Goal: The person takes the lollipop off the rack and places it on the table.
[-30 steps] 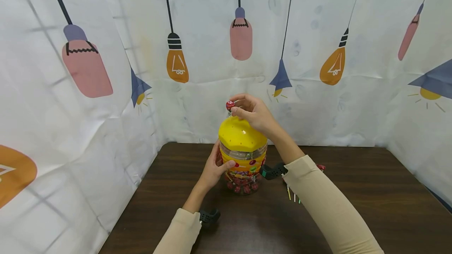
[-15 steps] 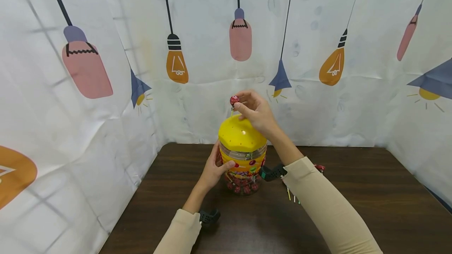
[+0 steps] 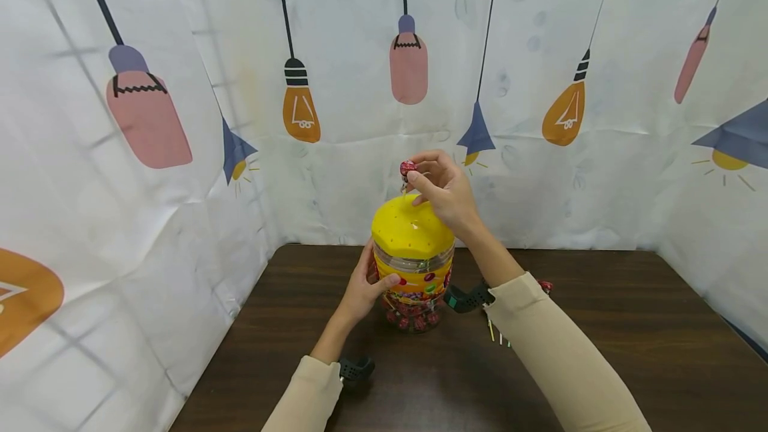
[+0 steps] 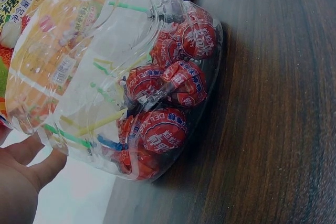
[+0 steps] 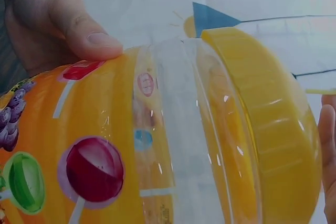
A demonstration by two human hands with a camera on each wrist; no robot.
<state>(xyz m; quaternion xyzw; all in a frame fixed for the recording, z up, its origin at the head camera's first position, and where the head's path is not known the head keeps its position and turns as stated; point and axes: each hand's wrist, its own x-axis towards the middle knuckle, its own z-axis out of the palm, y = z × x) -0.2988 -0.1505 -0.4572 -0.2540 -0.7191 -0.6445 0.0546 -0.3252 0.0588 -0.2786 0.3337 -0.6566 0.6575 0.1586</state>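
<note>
A clear candy jar [image 3: 414, 295] with a yellow, dotted lid [image 3: 413, 231] stands on the table. My left hand [image 3: 365, 285] grips its left side, thumb across the label. Above the lid, my right hand [image 3: 449, 193] pinches a red-wrapped lollipop [image 3: 408, 168], head up and stick down. Whether the stick's lower end touches the lid or enters a hole, I cannot tell. In the left wrist view, several red lollipops [image 4: 164, 130] with coloured sticks lie at the jar's bottom. The right wrist view shows the left thumb [image 5: 97, 43] against the label and the lid's ribbed edge [image 5: 268, 129].
More lollipops [image 3: 545, 287] lie on the dark wooden table [image 3: 630, 339] right of the jar, partly hidden behind the right sleeve [image 3: 552, 345]. A white cloth printed with lamps [image 3: 360, 32] hangs behind the table and at its sides.
My right hand has moved slightly right and up with the lollipop, from the lid's left part toward its middle. The left hand and the jar have stayed in place.
</note>
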